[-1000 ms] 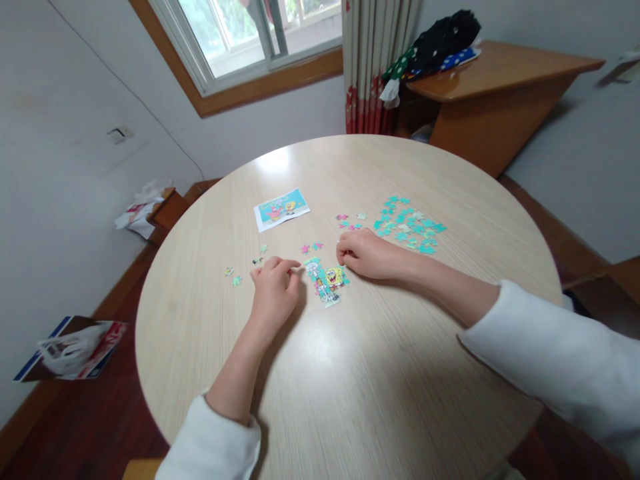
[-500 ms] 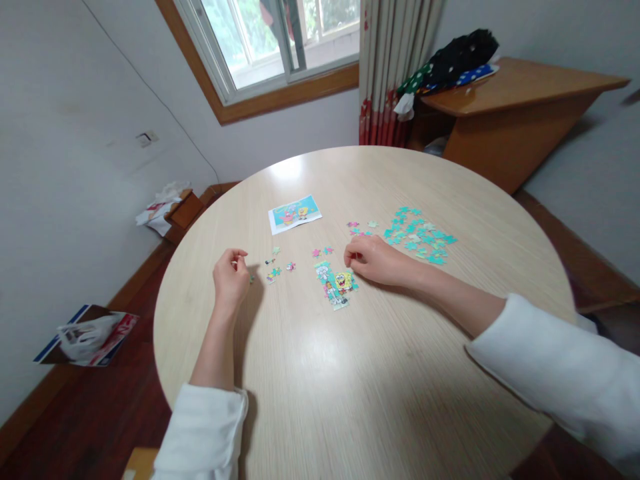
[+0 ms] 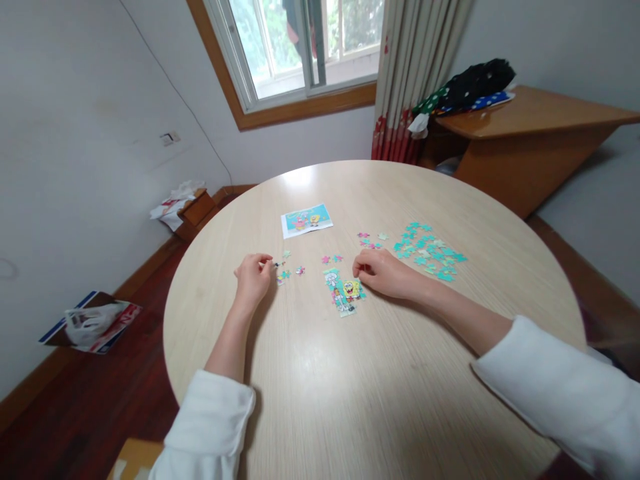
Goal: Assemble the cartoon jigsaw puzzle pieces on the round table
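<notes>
On a round pale wooden table (image 3: 350, 373) lies a small joined patch of a cartoon jigsaw (image 3: 344, 291). My right hand (image 3: 381, 273) rests curled on the table right beside that patch, fingertips touching its upper right edge. My left hand (image 3: 253, 277) is pinched at the fingertips next to a few loose pieces (image 3: 286, 269); a small piece seems to sit between thumb and finger. A printed reference picture (image 3: 307, 220) lies farther back. A heap of turquoise loose pieces (image 3: 429, 250) is spread at the right, with a few pink ones (image 3: 369, 240) nearer.
A wooden desk (image 3: 530, 143) with dark clothing on it stands at the back right beside a curtain (image 3: 415, 73). A window (image 3: 305, 47) is behind. A plastic bag on a magazine (image 3: 90, 323) and a small box with paper (image 3: 185, 207) lie on the red floor at left.
My left hand went left from the joined patch to the far-left loose pieces, then came back a little toward the small cluster. My right hand stayed by the patch. The view has tilted up.
</notes>
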A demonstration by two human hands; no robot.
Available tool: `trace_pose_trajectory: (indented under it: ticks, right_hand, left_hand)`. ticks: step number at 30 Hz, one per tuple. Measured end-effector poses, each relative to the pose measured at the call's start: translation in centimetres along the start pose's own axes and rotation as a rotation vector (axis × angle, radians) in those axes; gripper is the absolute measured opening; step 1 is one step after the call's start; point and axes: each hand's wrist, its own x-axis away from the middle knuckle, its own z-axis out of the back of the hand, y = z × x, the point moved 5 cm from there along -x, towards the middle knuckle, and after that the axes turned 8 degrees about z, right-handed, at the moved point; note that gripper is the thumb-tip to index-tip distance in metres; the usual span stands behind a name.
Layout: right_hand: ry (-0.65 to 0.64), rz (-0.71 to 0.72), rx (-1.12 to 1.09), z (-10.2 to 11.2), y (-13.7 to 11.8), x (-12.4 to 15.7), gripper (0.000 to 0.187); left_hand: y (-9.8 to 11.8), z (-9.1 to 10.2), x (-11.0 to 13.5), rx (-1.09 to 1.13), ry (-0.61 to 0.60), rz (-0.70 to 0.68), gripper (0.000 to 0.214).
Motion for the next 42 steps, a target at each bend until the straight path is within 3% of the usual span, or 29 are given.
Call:
trace_pose_trajectory:
  ticks: [9, 37, 42]
  right_hand:
    - [-0.004, 0.005, -0.003, -0.1, -0.1, 0.0, 0.022]
    - [0.004, 0.018, -0.017, -0.3, 0.0, 0.0, 0.020]
    - [0.016, 0.045, -0.028, -0.5, 0.3, 0.1, 0.021]
  left_hand:
    - [0.1, -0.7, 0.2, -0.122, -0.067, -0.012, 0.023]
    - [0.2, -1.1, 0.1, -0.194, -0.098, 0.035, 0.012]
    - [0.3, -1.1, 0.2, -0.183, -0.104, 0.010, 0.021]
